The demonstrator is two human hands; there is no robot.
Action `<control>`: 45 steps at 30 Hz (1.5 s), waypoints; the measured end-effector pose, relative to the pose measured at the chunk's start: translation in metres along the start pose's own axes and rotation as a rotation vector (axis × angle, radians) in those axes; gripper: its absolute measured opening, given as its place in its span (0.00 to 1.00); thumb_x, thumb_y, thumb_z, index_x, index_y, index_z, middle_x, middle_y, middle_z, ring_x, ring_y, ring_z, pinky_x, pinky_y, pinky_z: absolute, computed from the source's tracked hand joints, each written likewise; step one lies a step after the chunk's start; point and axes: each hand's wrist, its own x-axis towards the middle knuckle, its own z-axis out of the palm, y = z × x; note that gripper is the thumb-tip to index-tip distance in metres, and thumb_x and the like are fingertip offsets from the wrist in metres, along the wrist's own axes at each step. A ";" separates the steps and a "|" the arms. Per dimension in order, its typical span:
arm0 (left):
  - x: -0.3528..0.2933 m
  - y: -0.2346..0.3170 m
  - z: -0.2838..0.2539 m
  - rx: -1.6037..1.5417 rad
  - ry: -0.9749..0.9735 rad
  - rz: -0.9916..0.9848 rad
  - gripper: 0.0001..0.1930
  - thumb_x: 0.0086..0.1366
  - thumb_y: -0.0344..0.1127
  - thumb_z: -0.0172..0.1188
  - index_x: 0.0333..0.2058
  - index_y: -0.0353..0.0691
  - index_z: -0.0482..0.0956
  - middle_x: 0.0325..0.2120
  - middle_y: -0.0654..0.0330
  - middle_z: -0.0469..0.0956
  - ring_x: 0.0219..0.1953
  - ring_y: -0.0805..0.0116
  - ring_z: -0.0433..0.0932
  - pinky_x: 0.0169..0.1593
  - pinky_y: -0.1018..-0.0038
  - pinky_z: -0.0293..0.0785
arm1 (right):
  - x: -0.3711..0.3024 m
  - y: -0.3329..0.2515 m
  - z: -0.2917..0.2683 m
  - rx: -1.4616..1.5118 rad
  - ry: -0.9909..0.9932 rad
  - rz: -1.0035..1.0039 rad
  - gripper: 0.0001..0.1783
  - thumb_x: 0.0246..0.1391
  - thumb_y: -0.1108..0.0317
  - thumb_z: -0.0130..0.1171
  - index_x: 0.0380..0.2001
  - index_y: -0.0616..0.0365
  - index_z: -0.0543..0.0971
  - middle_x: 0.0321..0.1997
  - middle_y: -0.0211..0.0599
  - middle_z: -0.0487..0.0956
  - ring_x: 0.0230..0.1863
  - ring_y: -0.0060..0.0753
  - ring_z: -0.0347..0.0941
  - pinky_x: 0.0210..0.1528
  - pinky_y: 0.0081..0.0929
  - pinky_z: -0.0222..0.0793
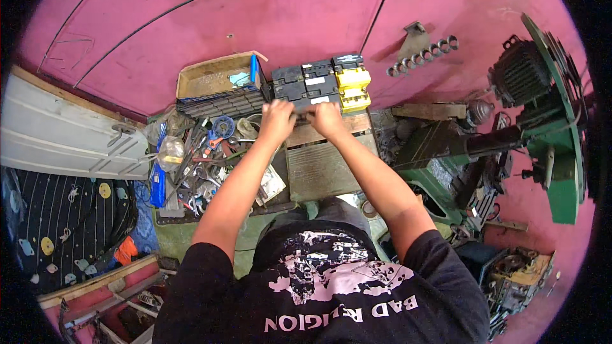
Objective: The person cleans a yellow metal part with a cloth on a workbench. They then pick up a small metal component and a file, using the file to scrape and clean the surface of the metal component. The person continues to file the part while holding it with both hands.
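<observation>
Both arms reach forward to the front of a group of batteries. My left hand [278, 121] is closed, its fingers curled at the front edge of the black batteries [320, 83]. Close on its right, my right hand [326, 121] is closed too, fingers bent inward. Something dark [302, 116] shows in the narrow gap between them; its kind is hard to make out. To the right of the black batteries stand yellow batteries [354, 99]. Below the hands lies a ridged wooden board [324, 169].
Left of the hands, several hand tools [203, 169] lie heaped around a blue round container [223, 127]. A cardboard-lined crate [210, 79] stands behind them against the pink wall [287, 13]. A green machine with a motor [523, 73] stands to the right.
</observation>
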 end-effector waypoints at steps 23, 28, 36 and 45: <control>-0.041 -0.007 0.046 0.285 -0.123 -0.145 0.30 0.67 0.44 0.59 0.68 0.49 0.69 0.71 0.68 0.65 0.61 0.54 0.69 0.60 0.52 0.62 | 0.004 0.049 0.053 -0.199 -0.020 -0.276 0.40 0.56 0.54 0.56 0.74 0.30 0.62 0.80 0.14 0.58 0.83 0.45 0.38 0.71 0.80 0.30; -0.033 -0.006 0.051 0.216 -0.022 -0.190 0.33 0.64 0.41 0.59 0.68 0.44 0.68 0.72 0.64 0.63 0.62 0.52 0.67 0.62 0.51 0.62 | 0.004 0.044 0.041 -0.171 0.026 -0.248 0.41 0.55 0.52 0.54 0.74 0.33 0.62 0.80 0.18 0.58 0.83 0.45 0.37 0.71 0.81 0.25; -0.035 0.012 0.063 0.333 -0.113 -0.296 0.41 0.61 0.43 0.62 0.73 0.47 0.59 0.76 0.69 0.54 0.63 0.47 0.65 0.62 0.45 0.60 | -0.002 0.042 0.068 -0.191 0.010 -0.267 0.33 0.69 0.45 0.44 0.76 0.29 0.57 0.82 0.16 0.53 0.84 0.44 0.35 0.72 0.80 0.22; -0.037 0.008 0.058 0.313 -0.146 -0.335 0.40 0.63 0.46 0.61 0.73 0.51 0.60 0.75 0.73 0.56 0.65 0.49 0.64 0.62 0.45 0.61 | 0.002 0.022 0.066 -0.367 0.060 -0.160 0.33 0.69 0.50 0.45 0.75 0.32 0.59 0.81 0.15 0.54 0.84 0.44 0.32 0.72 0.82 0.19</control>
